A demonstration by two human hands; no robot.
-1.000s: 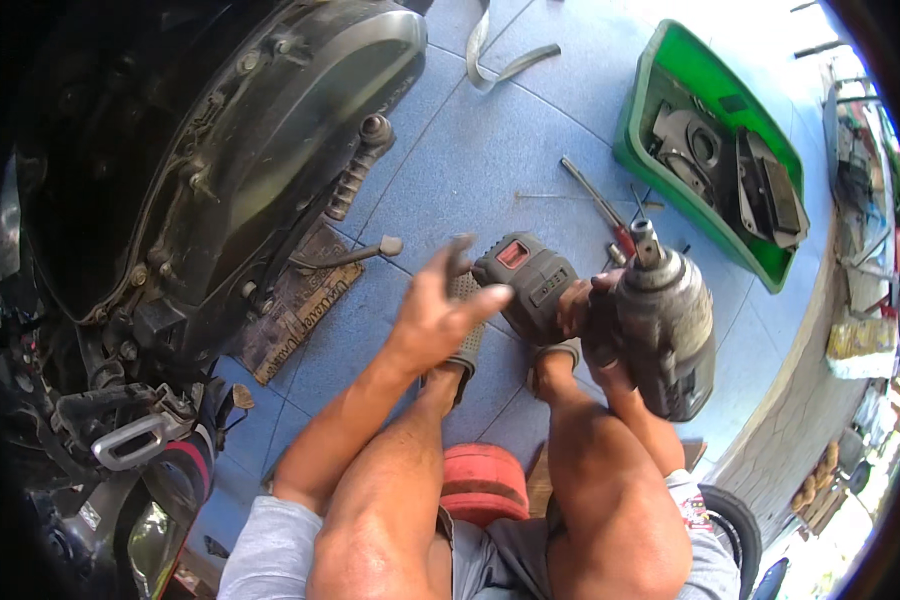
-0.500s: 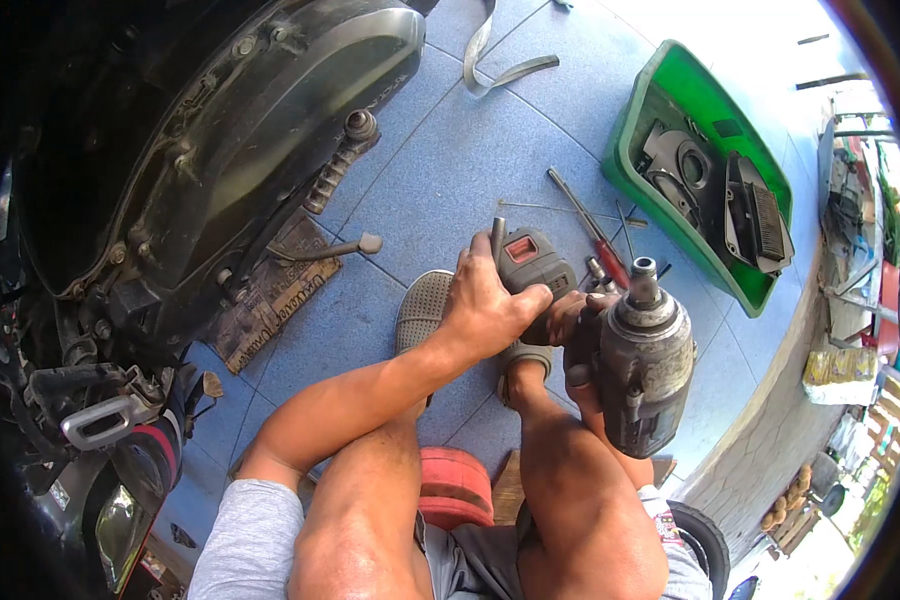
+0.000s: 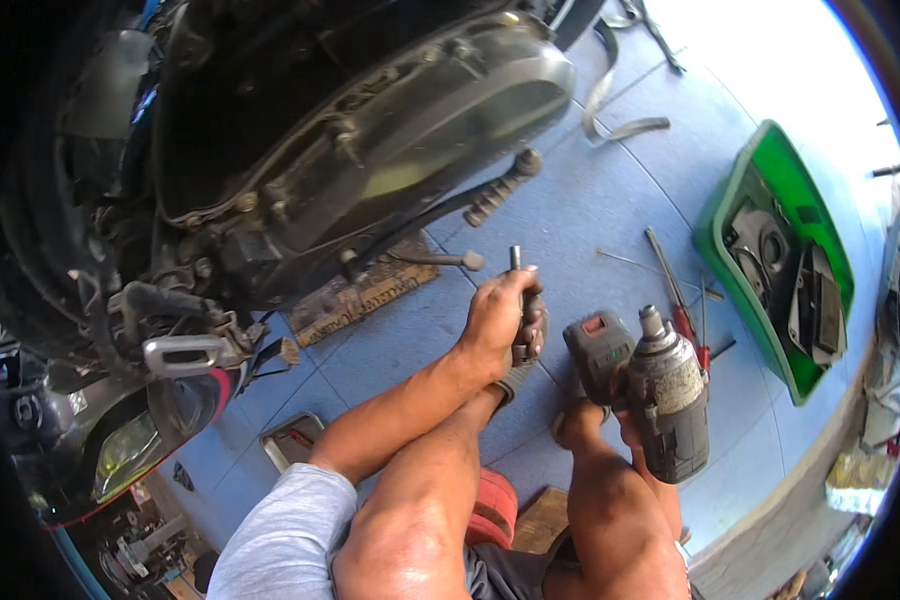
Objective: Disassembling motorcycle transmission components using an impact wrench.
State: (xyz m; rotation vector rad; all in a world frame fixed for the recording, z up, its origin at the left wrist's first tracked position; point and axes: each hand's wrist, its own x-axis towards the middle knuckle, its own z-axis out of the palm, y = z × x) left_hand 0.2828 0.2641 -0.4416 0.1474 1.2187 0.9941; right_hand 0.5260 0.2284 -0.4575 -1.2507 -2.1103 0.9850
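My left hand point(image 3: 500, 315) is closed around a slim metal rod point(image 3: 515, 257), whose round tip sticks up above the fist. What the rod is at its lower end is mostly hidden by my fingers, which look dark with grease. A cordless impact wrench point(image 3: 665, 400) is gripped in my right hand point(image 3: 632, 425), its bare square-ended anvil pointing up and away. The wrench's body covers most of that hand. Its battery point(image 3: 598, 355) is turned toward my left hand, a gap apart from it. The motorcycle's kickstart lever point(image 3: 505, 188) is beyond my left hand.
A dirty motorcycle point(image 3: 450, 130) fills the left, with a wooden board point(image 3: 370, 300) beneath it. A green bin point(image 3: 710, 240) of removed parts stands right, near a red-handled screwdriver point(image 3: 682, 315). A grey strap point(image 3: 600, 95) lies farther off; a small metal tray point(image 3: 280, 445) is near my left elbow.
My left hand has come away from the impact wrench's battery, toward the motorcycle, still holding the rod. The view has swung left, so the motorcycle and bin appear farther right.
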